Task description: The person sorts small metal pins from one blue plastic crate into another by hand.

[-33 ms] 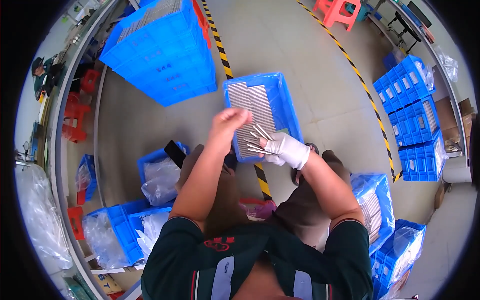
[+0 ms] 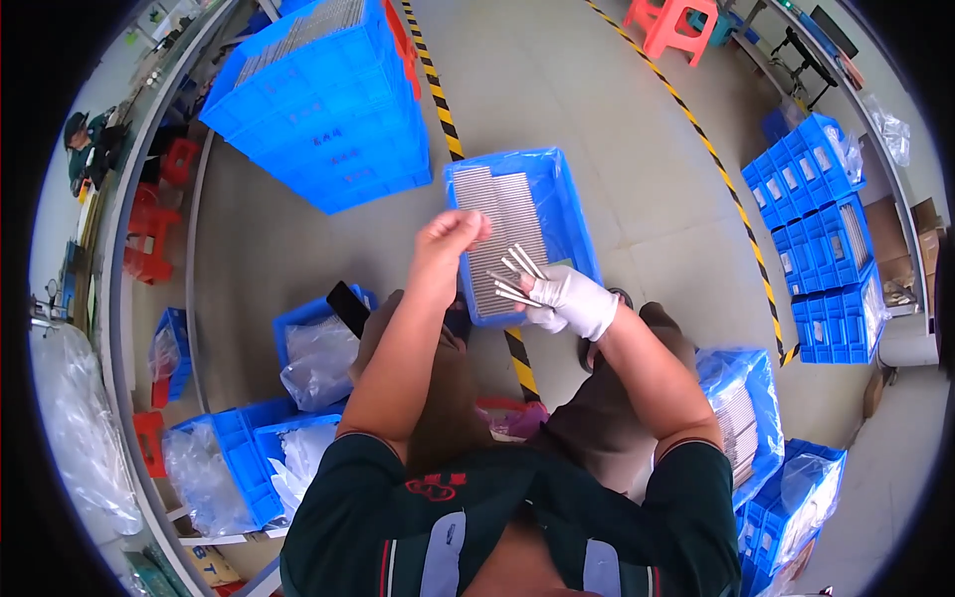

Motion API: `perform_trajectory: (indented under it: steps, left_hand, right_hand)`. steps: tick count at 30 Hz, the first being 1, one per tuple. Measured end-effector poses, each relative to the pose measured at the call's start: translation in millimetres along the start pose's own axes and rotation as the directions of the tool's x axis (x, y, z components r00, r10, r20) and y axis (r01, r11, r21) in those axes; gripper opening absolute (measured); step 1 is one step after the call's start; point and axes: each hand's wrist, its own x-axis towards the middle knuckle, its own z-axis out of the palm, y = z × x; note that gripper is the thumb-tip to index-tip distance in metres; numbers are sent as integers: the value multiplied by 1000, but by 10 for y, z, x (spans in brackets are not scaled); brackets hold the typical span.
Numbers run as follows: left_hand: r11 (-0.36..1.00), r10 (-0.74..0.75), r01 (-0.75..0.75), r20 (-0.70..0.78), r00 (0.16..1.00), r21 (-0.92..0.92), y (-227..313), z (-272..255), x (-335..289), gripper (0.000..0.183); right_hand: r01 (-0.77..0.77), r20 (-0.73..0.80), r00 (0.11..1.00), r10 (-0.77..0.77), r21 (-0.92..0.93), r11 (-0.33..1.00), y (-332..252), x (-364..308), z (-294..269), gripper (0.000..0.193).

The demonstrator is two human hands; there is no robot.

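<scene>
My right hand (image 2: 572,300), in a white glove with some fingertips bare, grips several thin metal rods (image 2: 524,261) fanned out between its fingers. To its left, my bare left hand (image 2: 448,244) is closed, thumb against curled fingers; whatever it may hold is hidden. Both hands are above a blue crate (image 2: 580,224) lined with clear plastic. Inside that crate, similar metal rods (image 2: 515,204) lie packed side by side in two columns, partly covered by my hands.
Stacked blue crates (image 2: 338,159) stand at the far left. On my right is a plastic-lined crate of rods (image 2: 736,428); more crates (image 2: 821,249) are stacked beyond it. A black phone (image 2: 348,308) rests by my left thigh. Yellow-black tape (image 2: 438,95) marks the floor.
My left hand has shifted slightly left, a little farther from the rods. The rods in my right hand sit at a slightly different angle.
</scene>
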Motion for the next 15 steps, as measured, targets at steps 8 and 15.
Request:
perform_trajectory:
  steps: [8,15]
  left_hand:
    - [607,-400,346,101,911,-715,-667,382,15,21]
    - [491,-325,238,77,943,-838,-633,635,88,22]
  right_hand:
    - [560,-191,828,-527,281,779,17,305,-10,15]
    - [764,-445,541,-714,-94,638,-147,425,162,9]
